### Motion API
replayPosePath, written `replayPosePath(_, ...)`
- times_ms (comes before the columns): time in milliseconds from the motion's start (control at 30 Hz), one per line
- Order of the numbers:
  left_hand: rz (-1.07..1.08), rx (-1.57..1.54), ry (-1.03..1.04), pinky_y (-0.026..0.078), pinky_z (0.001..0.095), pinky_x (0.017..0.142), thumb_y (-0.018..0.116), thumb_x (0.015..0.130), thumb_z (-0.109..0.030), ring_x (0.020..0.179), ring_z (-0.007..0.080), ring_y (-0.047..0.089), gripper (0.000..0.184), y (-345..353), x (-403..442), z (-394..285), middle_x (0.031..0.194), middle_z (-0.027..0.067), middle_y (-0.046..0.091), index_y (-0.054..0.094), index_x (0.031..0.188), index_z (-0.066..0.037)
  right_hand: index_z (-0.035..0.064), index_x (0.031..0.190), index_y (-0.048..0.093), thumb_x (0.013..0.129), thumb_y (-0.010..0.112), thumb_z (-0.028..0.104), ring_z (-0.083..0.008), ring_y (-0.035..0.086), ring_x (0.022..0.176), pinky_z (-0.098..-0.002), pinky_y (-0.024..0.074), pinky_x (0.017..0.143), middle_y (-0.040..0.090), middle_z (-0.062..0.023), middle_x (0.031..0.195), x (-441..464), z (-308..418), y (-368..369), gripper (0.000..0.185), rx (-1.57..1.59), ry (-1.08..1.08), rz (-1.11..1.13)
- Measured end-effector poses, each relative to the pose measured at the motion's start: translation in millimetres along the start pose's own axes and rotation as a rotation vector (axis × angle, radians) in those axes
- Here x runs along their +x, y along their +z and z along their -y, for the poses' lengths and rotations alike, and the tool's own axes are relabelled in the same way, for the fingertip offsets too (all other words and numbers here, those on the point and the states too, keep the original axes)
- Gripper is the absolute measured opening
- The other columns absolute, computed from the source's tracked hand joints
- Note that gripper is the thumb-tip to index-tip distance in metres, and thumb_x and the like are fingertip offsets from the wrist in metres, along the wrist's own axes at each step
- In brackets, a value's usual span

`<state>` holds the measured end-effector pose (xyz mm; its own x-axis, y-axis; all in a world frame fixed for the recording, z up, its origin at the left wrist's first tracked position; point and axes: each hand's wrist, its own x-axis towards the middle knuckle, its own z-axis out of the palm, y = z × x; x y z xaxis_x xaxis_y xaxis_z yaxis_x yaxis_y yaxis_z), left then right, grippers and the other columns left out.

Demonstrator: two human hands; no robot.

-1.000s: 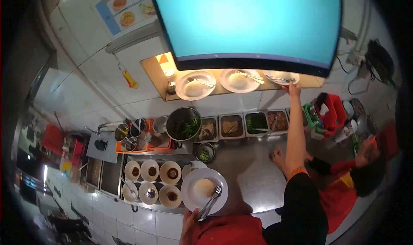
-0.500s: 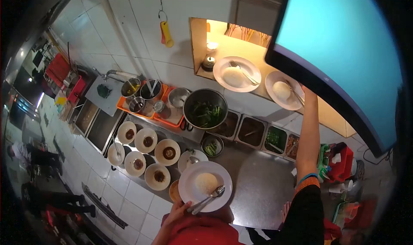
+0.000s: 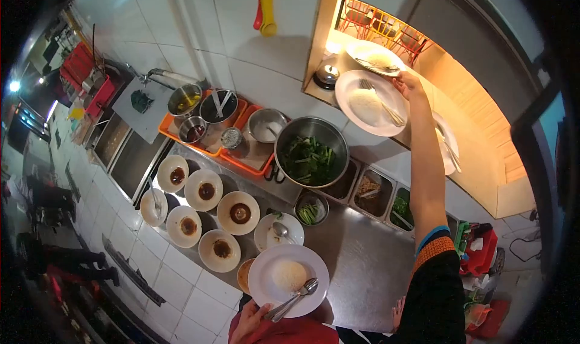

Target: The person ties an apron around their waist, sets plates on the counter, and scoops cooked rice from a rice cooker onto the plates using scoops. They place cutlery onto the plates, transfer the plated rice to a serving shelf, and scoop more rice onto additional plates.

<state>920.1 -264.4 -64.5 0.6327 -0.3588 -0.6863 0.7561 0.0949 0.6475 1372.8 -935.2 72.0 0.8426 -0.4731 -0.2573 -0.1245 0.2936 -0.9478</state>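
My left hand grips the near rim of a white plate, which carries a mound of rice and a spoon and fork. My right arm, in a black sleeve with an orange cuff, reaches up to the serving window. There my right hand closes on the edge of a farther plate with rice and cutlery. Just below that hand, another rice plate rests on the window ledge. A further plate is partly hidden behind my forearm.
Several bowls with dark sauce stand left on the steel counter. A pot of greens, orange trays and food containers line the wall. Someone's fingers show beside my sleeve. A monitor juts in at right.
The view has turned toward the window, and the monitor has slid right. My right hand, hidden before, now shows at the farther plate. My left hand still holds its plate.
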Motion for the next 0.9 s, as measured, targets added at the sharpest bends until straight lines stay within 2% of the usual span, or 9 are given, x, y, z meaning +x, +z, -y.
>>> replayPosePath(200,-0.048,-0.032,-0.088,0.050,0.0314,0.085,0.057,0.091,-0.009,0.097,0.0160,0.060,0.035,1.4,12.2,-20.5,0.110,0.0101,0.063,0.049,0.122,0.005,-0.0001,0.111,0.056,0.085,0.056,0.006,-0.0156,0.068,0.084,-0.0177,0.0508,0.057,0.066,-0.0118,0.103,-1.2,-0.7,4.4,0.026,-0.213,0.001,-0.031)
replayPosePath(300,0.072,0.214,0.013,0.046,0.0296,0.088,0.060,0.092,-0.016,0.098,0.0136,0.057,0.036,-9.8,30.5,-24.0,0.108,0.0072,0.064,0.052,0.122,0.002,0.0009,0.108,0.060,0.086,0.060,0.011,-0.0126,0.066,0.081,-0.0214,0.0490,0.059,0.068,-0.0095,0.103,-48.6,2.9,20.0,0.024,-0.542,-0.327,-0.324)
replayPosePath(400,0.096,0.145,0.070,0.045,0.0290,0.087,0.059,0.093,-0.019,0.099,0.0131,0.056,0.036,3.7,49.0,-47.4,0.109,0.0076,0.062,0.052,0.120,0.003,0.0019,0.103,0.063,0.089,0.059,0.019,-0.0065,0.052,0.068,-0.0181,0.0414,0.056,0.067,-0.0039,0.090,-192.8,-22.5,73.3,0.022,-0.468,-0.595,-0.200)
replayPosePath(500,0.152,0.153,0.033,0.044,0.0296,0.090,0.060,0.091,-0.015,0.101,0.0133,0.055,0.031,6.4,70.1,-65.0,0.108,0.0071,0.062,0.056,0.117,0.002,0.0040,0.085,0.061,0.092,0.057,0.020,-0.0055,0.048,0.056,-0.0181,0.0372,0.050,0.058,-0.0023,0.071,-316.8,-94.3,79.9,0.018,-0.673,-0.294,-0.095)
replayPosePath(533,0.195,0.233,0.080,0.044,0.0292,0.089,0.061,0.091,-0.016,0.099,0.0128,0.055,0.031,4.6,78.4,-66.9,0.106,0.0061,0.062,0.057,0.116,0.002,0.0041,0.085,0.061,0.094,0.055,0.022,-0.0056,0.049,0.057,-0.0193,0.0396,0.051,0.062,-0.0039,0.074,-344.2,-129.7,80.8,0.021,-0.653,-0.293,0.057)
replayPosePath(667,0.244,0.171,0.080,0.045,0.0267,0.083,0.058,0.093,-0.019,0.093,0.0103,0.055,0.030,10.1,96.4,-73.9,0.103,0.0050,0.063,0.057,0.116,0.001,-0.0003,0.115,0.056,0.098,0.050,0.031,-0.0128,0.058,0.084,-0.0260,0.0476,0.071,0.063,-0.0082,0.103,-429.9,-242.3,58.2,0.037,-0.665,-0.009,0.036)
replayPosePath(733,0.231,0.211,0.055,0.045,0.0263,0.083,0.058,0.092,-0.018,0.093,0.0101,0.055,0.029,14.2,93.9,-84.1,0.102,0.0050,0.063,0.058,0.114,0.001,-0.0026,0.122,0.052,0.098,0.047,0.034,-0.0153,0.056,0.098,-0.0284,0.0439,0.086,0.060,-0.0081,0.112,-468.0,-290.0,46.8,0.044,-0.307,0.043,-0.077)
replayPosePath(833,0.195,0.229,0.115,0.044,0.0261,0.083,0.058,0.092,-0.017,0.093,0.0105,0.056,0.028,16.6,95.3,-86.2,0.102,0.0053,0.063,0.058,0.113,0.002,-0.0040,0.125,0.049,0.100,0.043,0.030,-0.0170,0.052,0.108,-0.0287,0.0380,0.095,0.058,-0.0081,0.115,-506.0,-312.7,55.6,0.043,-0.118,0.178,-0.289)
replayPosePath(900,0.171,0.163,0.162,0.044,0.0266,0.084,0.058,0.092,-0.017,0.094,0.0113,0.056,0.028,22.1,94.4,-89.9,0.102,0.0066,0.064,0.057,0.112,0.003,-0.0028,0.124,0.050,0.099,0.047,0.028,-0.0162,0.054,0.104,-0.0285,0.0414,0.091,0.058,-0.0079,0.115,-499.4,-295.6,73.7,0.040,-0.081,0.141,-0.209)
